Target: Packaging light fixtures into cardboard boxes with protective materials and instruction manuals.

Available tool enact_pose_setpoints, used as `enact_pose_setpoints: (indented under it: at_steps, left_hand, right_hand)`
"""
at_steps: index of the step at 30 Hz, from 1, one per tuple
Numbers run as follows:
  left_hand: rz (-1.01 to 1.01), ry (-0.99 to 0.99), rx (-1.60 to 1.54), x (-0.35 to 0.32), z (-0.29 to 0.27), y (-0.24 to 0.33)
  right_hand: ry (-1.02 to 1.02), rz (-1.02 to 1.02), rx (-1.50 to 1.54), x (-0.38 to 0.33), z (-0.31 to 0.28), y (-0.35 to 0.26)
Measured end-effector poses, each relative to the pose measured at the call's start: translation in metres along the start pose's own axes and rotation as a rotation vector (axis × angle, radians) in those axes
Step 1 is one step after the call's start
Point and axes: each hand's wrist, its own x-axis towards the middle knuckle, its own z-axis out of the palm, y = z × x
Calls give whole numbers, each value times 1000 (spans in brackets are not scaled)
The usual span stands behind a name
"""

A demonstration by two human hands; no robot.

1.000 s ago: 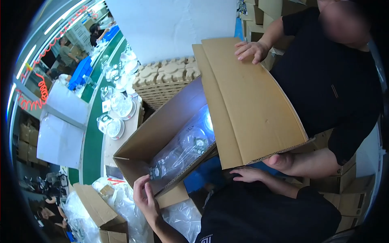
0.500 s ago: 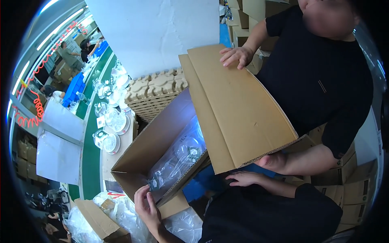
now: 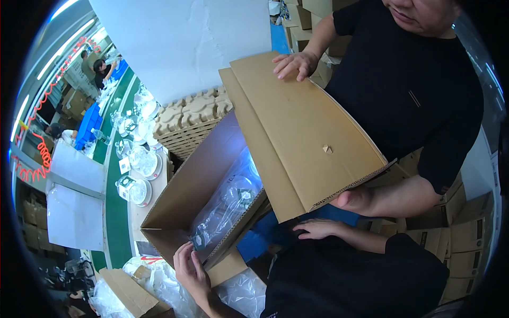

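Observation:
A big open cardboard box [image 3: 185, 196] lies tilted in front of me, with clear plastic-bagged round items [image 3: 228, 204] inside. My left hand [image 3: 191, 271] grips the box's near end wall, fingertips at the bagged items. My right hand [image 3: 318, 229] rests flat with fingers spread below the box's long flaps [image 3: 302, 132], beside something blue [image 3: 254, 244]. A person in a black shirt [image 3: 419, 85] stands opposite, one hand [image 3: 291, 63] on the flaps' far end and the other hand [image 3: 352, 199] under their near corner.
A stack of moulded pulp trays [image 3: 185, 124] stands behind the box. A green conveyor [image 3: 114, 201] at left carries round clear-wrapped items [image 3: 140, 164]. Plastic bags [image 3: 159, 283] and a small box [image 3: 130, 294] lie lower left. Stacked cartons [image 3: 466, 233] stand at right.
The other person's hands have shifted along the flaps, which now stand lifted over the box's right side. My left hand stays on the box's near end; my right hand stays under the flaps.

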Motion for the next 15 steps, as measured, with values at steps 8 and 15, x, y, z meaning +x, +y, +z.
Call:
enact_pose_setpoints:
  at_steps: [8,15]
  left_hand:
    - [50,-7,78,-4,0,-10]
    - [70,-13,84,-1,3,-8]
  right_hand:
    - [15,-4,37,-2,2,-2]
    - [241,-175,115,41,79,74]
